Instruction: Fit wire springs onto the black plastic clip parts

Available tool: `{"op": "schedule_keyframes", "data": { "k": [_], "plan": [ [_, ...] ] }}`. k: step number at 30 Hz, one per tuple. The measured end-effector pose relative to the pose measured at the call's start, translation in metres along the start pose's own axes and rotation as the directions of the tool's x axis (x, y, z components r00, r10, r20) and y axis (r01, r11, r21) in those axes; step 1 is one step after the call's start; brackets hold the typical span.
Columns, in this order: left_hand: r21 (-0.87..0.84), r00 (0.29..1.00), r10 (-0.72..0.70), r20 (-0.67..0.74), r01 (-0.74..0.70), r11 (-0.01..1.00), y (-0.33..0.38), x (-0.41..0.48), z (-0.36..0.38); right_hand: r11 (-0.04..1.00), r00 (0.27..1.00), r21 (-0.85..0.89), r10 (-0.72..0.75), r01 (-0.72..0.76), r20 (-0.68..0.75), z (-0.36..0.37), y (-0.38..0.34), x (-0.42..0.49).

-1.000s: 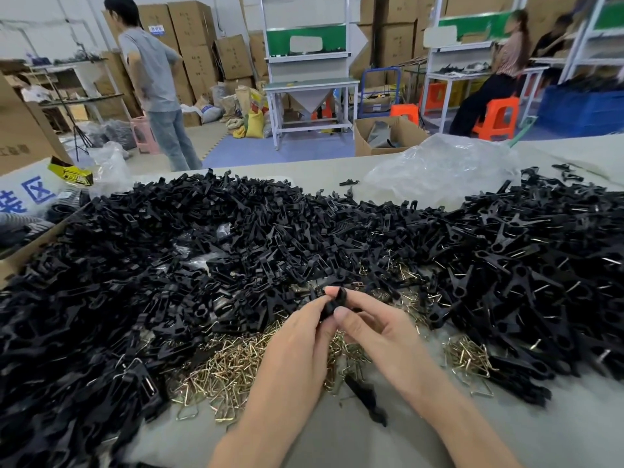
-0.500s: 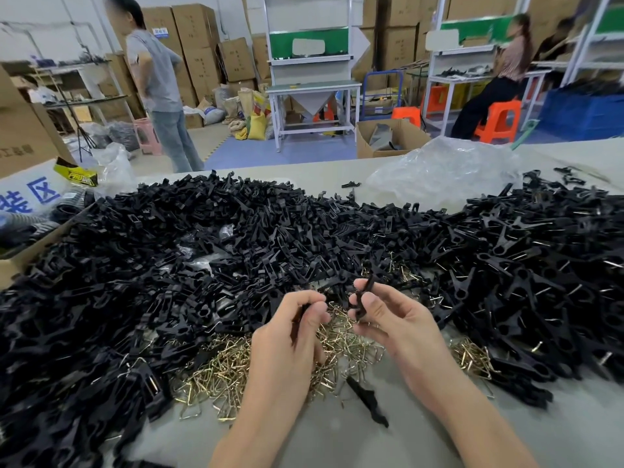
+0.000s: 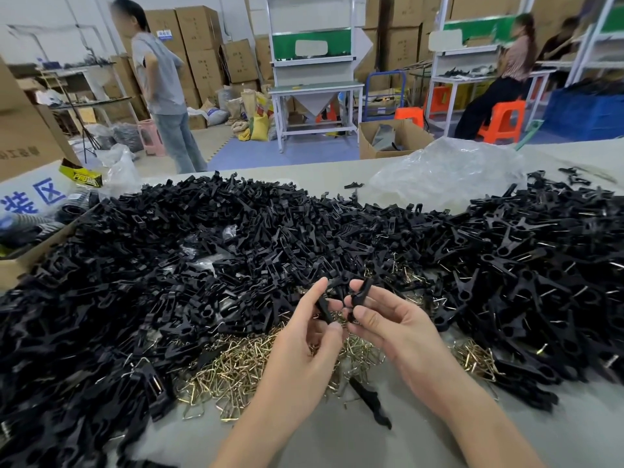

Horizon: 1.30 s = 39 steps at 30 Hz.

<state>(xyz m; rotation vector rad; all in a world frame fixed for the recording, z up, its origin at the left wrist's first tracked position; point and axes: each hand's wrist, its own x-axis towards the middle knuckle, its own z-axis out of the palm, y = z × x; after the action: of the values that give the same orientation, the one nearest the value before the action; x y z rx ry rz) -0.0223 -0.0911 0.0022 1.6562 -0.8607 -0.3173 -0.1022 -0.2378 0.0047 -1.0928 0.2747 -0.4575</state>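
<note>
**Two clip halves held over the spring pile**

The pile of brass-coloured wire springs [image 3: 233, 369] lies on the grey bench [image 3: 337, 444], and everything here is placed from it. Both hands hang in the air close together above the far right part of the pile.

The left hand [image 3: 304, 346] pinches a black clip part [image 3: 324, 307] between its thumb and curled fingers [image 3: 312, 295], and the part slants down toward the thumb. The right hand [image 3: 391, 329] pinches a second clip part [image 3: 359, 293] between thumb and forefinger, holding it nearly upright (its upper end pokes out above the fingertips). The two parts are just beside each other, but I cannot tell whether they touch. I also cannot tell whether either hand holds a spring.

Behind and to the left of the spring pile spreads a large heap of loose clip parts [image 3: 202, 265]. To the right of the pile lies another black heap [image 3: 523, 265], with glints of wire in many pieces. A smaller scatter of springs [image 3: 476, 359] sits at its foot.

On the near right side of the pile, one stray clip part [image 3: 369, 400] lies on bare bench. Well behind the pile rests a crumpled clear plastic bag [image 3: 445, 170]. Far to the pile's left stands an open cardboard box [image 3: 20, 261].
</note>
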Motion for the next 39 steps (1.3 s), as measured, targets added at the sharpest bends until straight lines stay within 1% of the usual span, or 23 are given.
{"op": "schedule_keyframes", "data": {
  "k": [3,5,8,12,16,18,21,28,35,39],
  "plan": [
    [0.025,0.998,0.049,-0.031,-0.049,0.999,0.000,0.000,0.000,1.000,1.000,-0.014,-0.009,0.009,0.009,0.001,-0.001,-0.001],
    [0.023,0.998,0.052,-0.044,-0.051,0.998,0.002,0.002,0.000,1.000,1.000,-0.024,-0.020,0.020,-0.001,0.001,-0.002,-0.002],
    [0.036,0.998,0.046,-0.041,-0.045,0.998,0.001,0.004,0.000,0.999,0.999,-0.037,-0.038,0.039,0.021,0.001,-0.002,-0.003],
    [0.025,0.994,0.043,-0.099,-0.041,0.999,0.003,0.003,-0.001,0.993,0.999,-0.109,-0.050,0.049,-0.006,0.001,-0.003,-0.003],
    [0.082,0.987,0.048,-0.152,-0.036,0.996,0.006,0.002,-0.003,0.983,0.997,-0.169,-0.059,0.066,0.050,0.002,-0.005,-0.005],
    [0.043,0.986,0.026,-0.163,-0.019,0.999,0.008,0.003,-0.004,0.982,0.997,-0.178,-0.057,0.066,0.054,0.003,-0.005,-0.006],
    [-0.114,0.989,-0.039,-0.143,0.023,0.993,0.010,0.005,-0.004,0.977,0.997,-0.203,-0.048,0.060,0.066,0.005,-0.006,-0.007],
    [-0.363,0.986,-0.142,-0.085,0.102,0.926,0.008,0.008,-0.003,0.961,0.993,-0.265,-0.055,0.081,0.103,0.008,-0.006,-0.010],
    [-0.398,0.986,-0.156,-0.065,0.118,0.910,0.008,0.009,-0.001,0.948,0.991,-0.308,-0.045,0.082,0.125,0.009,-0.007,-0.010],
    [-0.368,0.987,-0.150,-0.054,0.120,0.922,0.008,0.008,-0.001,0.948,0.992,-0.310,-0.043,0.078,0.119,0.009,-0.005,-0.010]
  ]
}}
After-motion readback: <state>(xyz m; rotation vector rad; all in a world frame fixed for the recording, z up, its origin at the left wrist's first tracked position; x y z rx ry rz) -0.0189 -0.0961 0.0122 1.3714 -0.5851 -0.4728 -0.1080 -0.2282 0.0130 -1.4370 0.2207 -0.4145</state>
